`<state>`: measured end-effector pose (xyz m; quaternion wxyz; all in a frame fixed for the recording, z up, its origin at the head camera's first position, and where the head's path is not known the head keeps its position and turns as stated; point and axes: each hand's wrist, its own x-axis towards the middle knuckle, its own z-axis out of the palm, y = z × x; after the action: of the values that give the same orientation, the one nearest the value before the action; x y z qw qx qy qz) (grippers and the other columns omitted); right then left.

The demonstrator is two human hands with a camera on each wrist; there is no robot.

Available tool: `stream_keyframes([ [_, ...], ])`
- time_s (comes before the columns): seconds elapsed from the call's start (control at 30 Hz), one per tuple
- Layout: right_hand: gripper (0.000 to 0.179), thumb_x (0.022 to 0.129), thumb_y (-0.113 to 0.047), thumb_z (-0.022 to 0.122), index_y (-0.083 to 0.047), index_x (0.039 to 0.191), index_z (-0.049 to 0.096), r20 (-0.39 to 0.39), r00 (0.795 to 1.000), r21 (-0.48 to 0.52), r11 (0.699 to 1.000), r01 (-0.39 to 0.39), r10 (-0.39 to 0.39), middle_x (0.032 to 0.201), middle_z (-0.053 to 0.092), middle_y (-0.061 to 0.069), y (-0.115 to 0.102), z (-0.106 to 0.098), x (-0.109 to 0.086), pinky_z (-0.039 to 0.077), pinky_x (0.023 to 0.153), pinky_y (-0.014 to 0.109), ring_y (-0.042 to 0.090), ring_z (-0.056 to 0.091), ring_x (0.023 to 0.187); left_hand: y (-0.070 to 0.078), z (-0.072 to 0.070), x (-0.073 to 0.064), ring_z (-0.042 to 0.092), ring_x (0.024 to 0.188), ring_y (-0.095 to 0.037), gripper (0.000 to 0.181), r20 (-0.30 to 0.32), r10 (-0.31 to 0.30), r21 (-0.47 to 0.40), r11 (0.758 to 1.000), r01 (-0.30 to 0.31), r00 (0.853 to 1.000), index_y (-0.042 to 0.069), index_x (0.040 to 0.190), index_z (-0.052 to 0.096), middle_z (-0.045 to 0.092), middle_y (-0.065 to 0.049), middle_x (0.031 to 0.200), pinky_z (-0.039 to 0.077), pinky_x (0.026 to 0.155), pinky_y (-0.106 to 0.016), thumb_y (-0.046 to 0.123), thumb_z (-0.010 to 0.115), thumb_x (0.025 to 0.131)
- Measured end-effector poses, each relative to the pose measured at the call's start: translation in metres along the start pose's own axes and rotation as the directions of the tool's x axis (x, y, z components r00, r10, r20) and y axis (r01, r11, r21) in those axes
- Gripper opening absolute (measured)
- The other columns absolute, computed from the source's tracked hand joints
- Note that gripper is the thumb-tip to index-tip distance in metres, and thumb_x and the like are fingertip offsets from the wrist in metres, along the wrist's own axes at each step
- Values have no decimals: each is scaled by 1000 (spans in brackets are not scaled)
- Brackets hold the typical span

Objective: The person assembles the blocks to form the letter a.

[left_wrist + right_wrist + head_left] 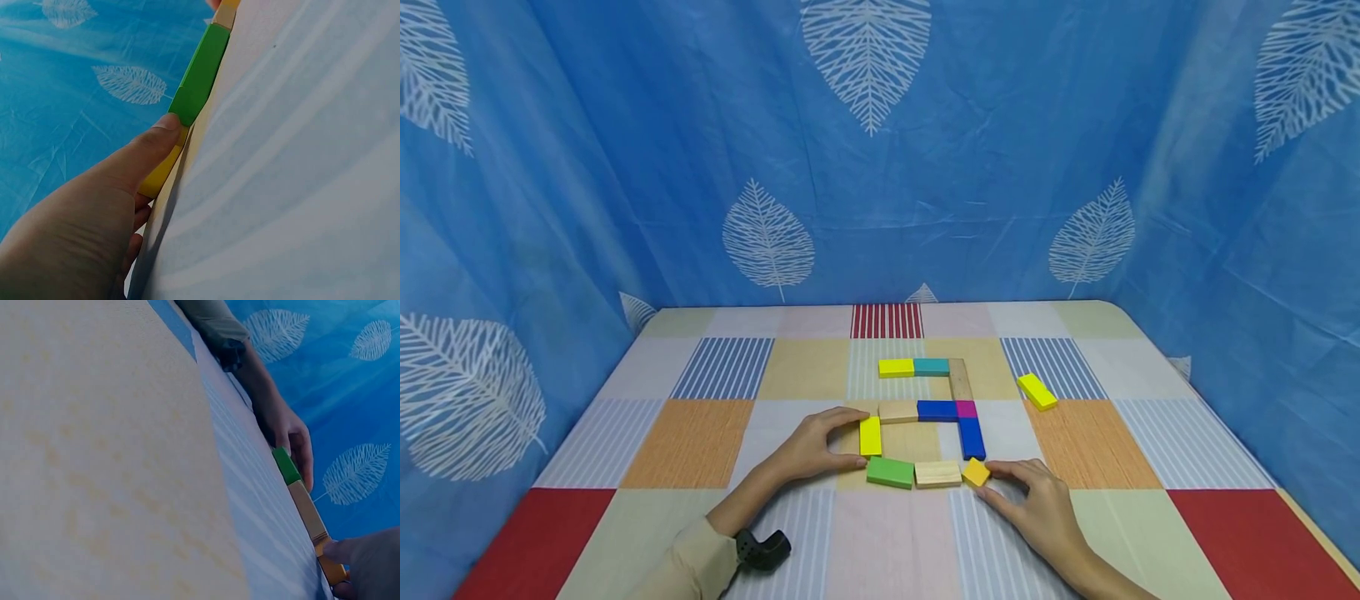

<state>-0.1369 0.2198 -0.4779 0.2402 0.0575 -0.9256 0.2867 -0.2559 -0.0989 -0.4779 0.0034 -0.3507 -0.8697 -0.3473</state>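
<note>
Wooden blocks lie end to end on the patchwork cloth in a figure like a 6 with an extra top arm. My left hand (812, 446) holds a yellow block (870, 436) on the left side, index finger at its far end and thumb at its near end. The thumb also lies against the end of a green block (201, 75). With thumb and index finger, my right hand (1037, 500) pinches a small orange-yellow block (976, 472), turned askew at the near right corner. Between it and the green block sits a plain wood block (937, 474).
Beyond the hands run a blue block (972, 438), a magenta block (966, 409), another blue block (937, 411), two plain ones, a teal block (931, 367) and a yellow one. A loose yellow block (1037, 392) lies apart at right. Blue leaf-patterned curtains (925, 208) surround the table.
</note>
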Motion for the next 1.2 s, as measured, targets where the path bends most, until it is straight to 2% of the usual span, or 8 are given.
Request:
stream_keyframes([
  [0.4, 36, 59, -19, 87, -14, 92, 73, -14, 1000, 4, 1000, 28, -28, 83, 68, -10, 0, 2, 5, 52, 67, 28, 4, 56, 77, -1, -3, 0, 48, 118, -15, 67, -4, -4, 9, 1000, 4, 1000, 18, 127, 56, 56, 2, 125, 38, 100, -38, 51, 74, 71],
  [0.7, 36, 60, -20, 87, -15, 92, 74, 3, 1000, 14, 1000, -10, 10, 83, 68, -12, -1, 4, 5, 52, 68, 28, 4, 56, 77, 0, -5, -1, 47, 119, -15, 68, 12, -17, -6, 1000, 17, 1000, 18, 128, 56, 55, 2, 126, 37, 101, -38, 52, 73, 71],
  [0.83, 38, 59, -20, 87, -14, 93, 73, 0, 1000, 7, 1000, -8, 8, 83, 68, -11, -1, 4, 4, 52, 67, 28, 5, 56, 76, -1, -4, -1, 47, 119, -16, 68, 7, 1, -14, 1000, -1, 1000, 17, 128, 56, 55, 2, 126, 37, 100, -39, 51, 73, 71],
  [0.93, 43, 57, -21, 88, -13, 96, 73, -26, 999, 13, 999, 33, -32, 83, 68, -10, -1, 3, 4, 50, 67, 24, 5, 55, 77, -1, -3, -1, 47, 119, -16, 68, 6, 9, -10, 1000, -9, 1000, 16, 128, 56, 55, 2, 126, 37, 100, -39, 51, 73, 72],
  [1.03, 48, 56, -21, 88, -13, 100, 71, -63, 991, 57, 991, 118, -114, 88, 68, -9, -1, 0, 7, 46, 72, 15, 7, 56, 81, -2, -2, -2, 48, 118, -16, 68, 3, 8, -1, 1000, -8, 1000, 17, 128, 56, 56, 2, 125, 38, 100, -39, 52, 72, 72],
  [1.13, 47, 60, -18, 86, -12, 104, 70, -82, 974, 142, 965, 221, -211, 95, 67, -7, -1, -2, 13, 41, 78, 8, 8, 56, 87, -2, -2, -2, 48, 118, -15, 68, 4, 10, 0, 1000, -10, 1000, 17, 128, 56, 56, 3, 125, 38, 99, -39, 52, 72, 72],
  [1.2, 45, 64, -16, 84, -11, 106, 69, -67, 958, 212, 935, 285, -277, 98, 67, -5, -1, -3, 19, 40, 82, 8, 9, 56, 90, -2, -1, -2, 48, 118, -15, 68, 7, 13, -1, 1000, -13, 1000, 17, 128, 56, 56, 3, 125, 38, 99, -38, 53, 72, 72],
])
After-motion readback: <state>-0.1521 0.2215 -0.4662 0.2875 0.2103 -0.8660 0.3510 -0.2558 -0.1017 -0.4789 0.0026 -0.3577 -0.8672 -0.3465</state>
